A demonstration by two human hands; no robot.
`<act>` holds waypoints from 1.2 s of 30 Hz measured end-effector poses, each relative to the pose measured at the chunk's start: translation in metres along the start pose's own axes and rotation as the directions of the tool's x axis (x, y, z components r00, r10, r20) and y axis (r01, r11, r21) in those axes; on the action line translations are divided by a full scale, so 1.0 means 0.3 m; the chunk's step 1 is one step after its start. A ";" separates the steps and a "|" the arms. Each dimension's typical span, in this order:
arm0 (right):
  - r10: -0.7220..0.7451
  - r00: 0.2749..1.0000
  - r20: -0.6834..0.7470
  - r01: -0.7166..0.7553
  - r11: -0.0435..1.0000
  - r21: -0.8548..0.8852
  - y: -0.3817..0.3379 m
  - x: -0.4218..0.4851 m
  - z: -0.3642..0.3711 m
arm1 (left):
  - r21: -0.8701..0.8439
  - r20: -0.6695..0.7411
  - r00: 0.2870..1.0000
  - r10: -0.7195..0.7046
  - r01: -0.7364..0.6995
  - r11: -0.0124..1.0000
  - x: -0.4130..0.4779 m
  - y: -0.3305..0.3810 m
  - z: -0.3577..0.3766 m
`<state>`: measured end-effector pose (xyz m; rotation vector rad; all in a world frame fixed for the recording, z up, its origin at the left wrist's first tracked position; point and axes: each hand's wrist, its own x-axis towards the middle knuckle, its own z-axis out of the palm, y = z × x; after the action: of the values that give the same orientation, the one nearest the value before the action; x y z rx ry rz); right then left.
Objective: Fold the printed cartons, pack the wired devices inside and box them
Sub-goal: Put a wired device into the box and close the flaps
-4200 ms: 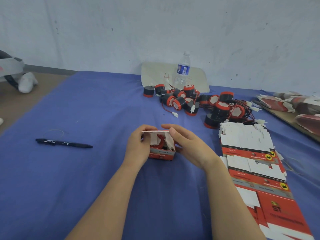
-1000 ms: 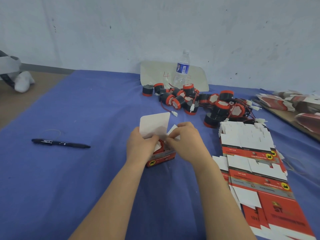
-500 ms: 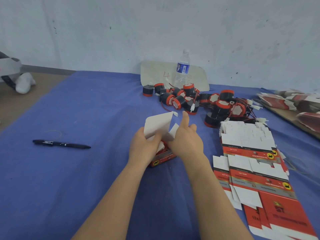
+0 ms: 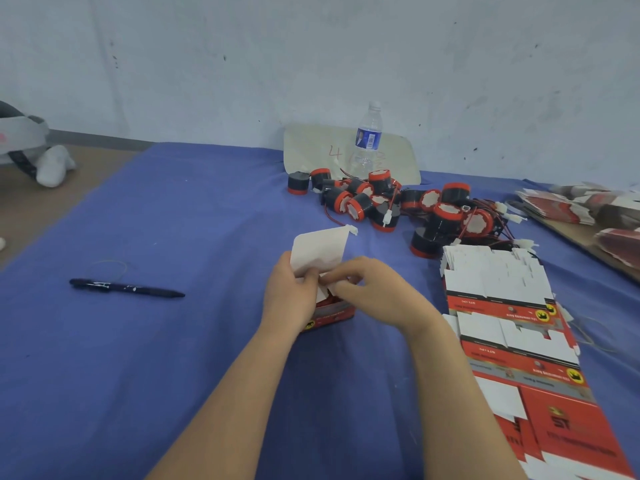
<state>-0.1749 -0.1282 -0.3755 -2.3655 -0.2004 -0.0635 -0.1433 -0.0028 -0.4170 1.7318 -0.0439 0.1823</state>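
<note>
Closely paired, left hand (image 4: 290, 294) gripping carton (image 4: 333, 312), right hand (image 4: 375, 294) pinching side flap (image 4: 325, 292).

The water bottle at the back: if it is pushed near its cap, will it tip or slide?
Probably tip: the water bottle stands upright, tall and narrow. It looks like thin clear plastic, so likely light; its water level I cannot tell. Fallen, it might roll into the wired devices just in front.

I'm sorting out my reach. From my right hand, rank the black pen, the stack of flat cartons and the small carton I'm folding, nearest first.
1. The small carton, centre, pinched by the right hand.
2. The stack of flat cartons, close on the right.
3. The black pen, far left, beyond the left hand.
</note>
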 end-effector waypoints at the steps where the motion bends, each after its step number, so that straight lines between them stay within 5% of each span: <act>1: 0.007 1.000 -0.026 -0.007 1.000 0.012 0.005 0.004 0.002 | 0.015 0.002 0.999 0.043 -0.043 0.999 -0.005 0.007 -0.005; 4: 0.007 0.994 -0.112 -0.012 0.999 -0.040 0.030 0.023 0.024 | -0.106 0.099 0.985 0.142 -0.132 0.986 -0.025 0.036 -0.018; 8: 0.166 0.961 -0.222 -0.150 0.985 0.086 0.071 0.037 0.040 | -0.321 0.195 0.979 0.056 0.010 0.947 -0.038 0.069 -0.029; 15: 0.046 0.975 -0.217 -0.031 0.997 0.072 0.065 0.035 0.049 | -0.085 0.031 0.981 0.189 -0.186 0.979 -0.049 0.027 -0.015; 22: 0.078 0.973 0.216 -0.119 0.977 0.180 0.094 -0.004 -0.022 | -0.020 0.213 0.969 0.124 -0.122 0.992 -0.021 0.007 -0.049; 26: 0.069 0.989 0.132 -0.095 0.975 0.201 0.111 0.001 -0.011 | 0.203 0.339 0.927 0.161 -0.239 0.950 0.013 -0.026 -0.087; 36: 0.012 0.998 -0.055 -0.003 0.987 0.163 0.153 0.018 0.034 | 0.324 0.445 0.873 0.199 -0.364 0.873 0.032 -0.071 -0.109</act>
<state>-0.1621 -0.1530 -0.4138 -2.1986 -0.1632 -0.1054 -0.1342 0.0337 -0.4313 2.1461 -0.6117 0.0523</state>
